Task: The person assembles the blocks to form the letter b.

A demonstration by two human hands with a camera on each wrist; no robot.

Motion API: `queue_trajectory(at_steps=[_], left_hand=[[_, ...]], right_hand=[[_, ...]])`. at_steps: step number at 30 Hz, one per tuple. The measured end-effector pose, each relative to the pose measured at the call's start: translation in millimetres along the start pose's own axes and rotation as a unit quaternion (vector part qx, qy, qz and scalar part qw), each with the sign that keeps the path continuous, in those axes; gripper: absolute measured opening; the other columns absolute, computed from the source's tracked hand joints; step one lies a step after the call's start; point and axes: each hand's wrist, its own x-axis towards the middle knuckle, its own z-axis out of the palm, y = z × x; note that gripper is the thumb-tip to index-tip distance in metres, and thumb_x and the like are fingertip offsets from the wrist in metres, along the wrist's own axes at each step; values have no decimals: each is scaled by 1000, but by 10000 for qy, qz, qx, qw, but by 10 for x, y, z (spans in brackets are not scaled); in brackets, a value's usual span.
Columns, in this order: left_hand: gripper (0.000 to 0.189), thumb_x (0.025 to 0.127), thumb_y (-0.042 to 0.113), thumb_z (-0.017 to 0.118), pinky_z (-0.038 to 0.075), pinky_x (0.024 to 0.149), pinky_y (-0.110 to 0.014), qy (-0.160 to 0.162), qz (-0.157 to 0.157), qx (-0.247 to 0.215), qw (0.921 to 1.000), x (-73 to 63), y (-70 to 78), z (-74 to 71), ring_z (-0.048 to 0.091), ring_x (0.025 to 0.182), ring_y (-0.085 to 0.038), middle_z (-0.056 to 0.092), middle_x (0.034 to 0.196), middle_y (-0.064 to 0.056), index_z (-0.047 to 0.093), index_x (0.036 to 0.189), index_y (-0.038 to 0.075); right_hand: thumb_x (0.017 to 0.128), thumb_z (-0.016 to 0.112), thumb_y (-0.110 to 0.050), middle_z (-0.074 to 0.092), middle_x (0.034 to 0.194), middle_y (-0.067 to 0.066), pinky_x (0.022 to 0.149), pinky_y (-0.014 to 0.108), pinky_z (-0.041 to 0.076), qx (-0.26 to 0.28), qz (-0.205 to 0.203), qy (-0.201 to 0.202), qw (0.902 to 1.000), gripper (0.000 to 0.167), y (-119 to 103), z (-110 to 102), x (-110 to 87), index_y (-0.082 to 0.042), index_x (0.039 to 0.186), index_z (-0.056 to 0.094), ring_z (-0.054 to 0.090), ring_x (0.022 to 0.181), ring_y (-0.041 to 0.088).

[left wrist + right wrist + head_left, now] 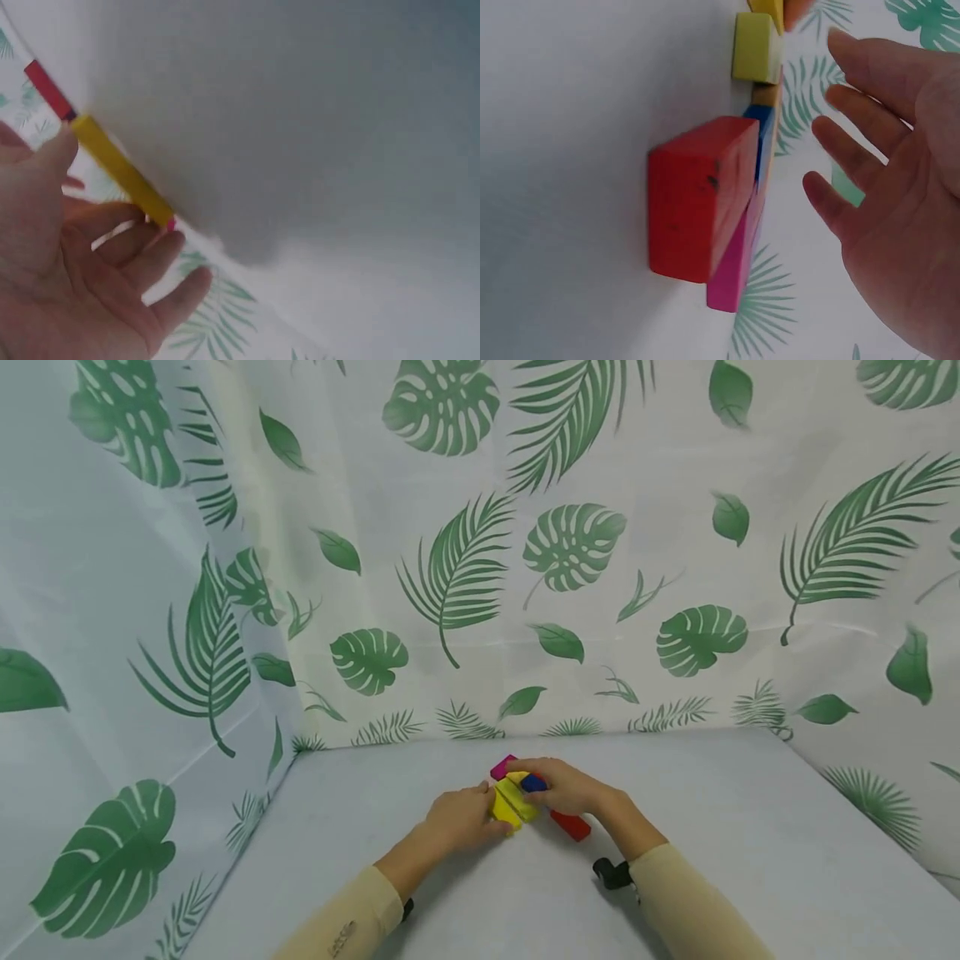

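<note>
My left hand point(461, 818) pinches a yellow block point(506, 810), thumb at its near end and fingers toward its far end. In the left wrist view, that block's narrow edge point(124, 172) shows between them. Another yellow block point(519, 800) lies beside it across a thin gap. Over the right side of the group hovers my right hand point(573, 787), its fingers extended in the right wrist view and apart from the blocks there. Beneath it are a blue block point(533, 783) and a red block point(697, 202). A magenta block point(504, 767) lies at the far side.
The blocks lie on a pale grey tabletop point(330, 852). White cloth with green leaf prints point(465, 677) hangs behind the table and along its left side. A black wrist device point(612, 873) sits at the right wrist.
</note>
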Motion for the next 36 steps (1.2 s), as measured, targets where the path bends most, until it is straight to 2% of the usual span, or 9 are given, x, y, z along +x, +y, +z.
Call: queue_trajectory(at_steps=[4, 8, 13, 15, 19, 24, 27, 30, 36], left_hand=[[74, 93, 63, 68, 55, 107, -43, -368, 286, -227, 9987, -91, -69, -69, 59, 137, -25, 54, 157, -7, 60, 146, 14], [76, 93, 60, 70, 49, 115, -43, -617, 492, -480, 9957, -232, -144, -96, 55, 142, -25, 49, 161, -6, 55, 152, 14], [75, 91, 57, 73, 44, 120, -45, -851, 506, -678, 9928, -436, -213, -133, 52, 145, -26, 48, 162, -4, 55, 152, 17], [73, 90, 57, 75, 42, 120, -49, -842, 470, -631, 9933, -511, -233, -149, 50, 147, -25, 48, 162, -3, 58, 149, 18], [67, 88, 58, 77, 41, 119, -56, -694, 467, -425, 9956, -628, -280, -164, 50, 146, -25, 51, 160, -1, 64, 143, 21], [63, 86, 55, 80, 49, 113, -48, -625, 468, -550, 9954, -724, -369, -174, 61, 135, -25, 58, 154, 2, 67, 139, 23], [65, 86, 54, 80, 50, 112, -47, -653, 413, -774, 9940, -764, -404, -176, 61, 135, -26, 57, 154, 3, 66, 141, 23], [67, 86, 55, 80, 48, 114, -48, -661, 364, -989, 9922, -777, -403, -178, 58, 138, -26, 55, 156, 5, 65, 143, 23], [68, 85, 56, 80, 47, 116, -48, -675, 329, -1035, 9918, -757, -395, -185, 57, 139, -24, 55, 156, 7, 64, 144, 24]], right_hand=[[99, 71, -18, 54, 155, 9, 116, 65, 41, -414, 299, -236, 9984, 55, -18, -20, 7, -22, 152, 55, 46, 144, 38], [97, 74, -18, 53, 155, 3, 116, 68, 40, -660, 378, -384, 9964, 58, -27, -6, 42, -28, 151, 56, 41, 146, 38], [91, 80, -18, 49, 160, 0, 123, 72, 23, -1052, 523, -676, 9908, 65, -54, 30, 72, -33, 149, 57, 32, 153, 40], [89, 82, -18, 48, 161, -2, 126, 71, 14, -1313, 529, -790, 9868, 67, -67, 42, 84, -33, 150, 57, 30, 156, 38], [87, 84, -20, 53, 158, -6, 127, 70, 6, -1801, 495, -766, 9794, 66, -106, 71, 100, -30, 148, 60, 30, 157, 31], [86, 85, -27, 62, 149, -6, 126, 70, 4, -2192, 242, -525, 9740, 57, -167, 148, 124, -26, 140, 68, 38, 152, 29], [83, 87, -30, 65, 145, -2, 125, 73, 6, -2222, 167, -347, 9742, 53, -200, 207, 127, -24, 134, 72, 41, 149, 32], [82, 88, -32, 64, 146, 0, 124, 73, 6, -2280, 288, -204, 9730, 52, -221, 237, 116, -25, 131, 74, 40, 148, 33], [87, 82, -36, 56, 155, -1, 126, 69, 0, -1897, 727, -385, 9784, 55, -227, 246, 74, -27, 140, 67, 34, 153, 30]])
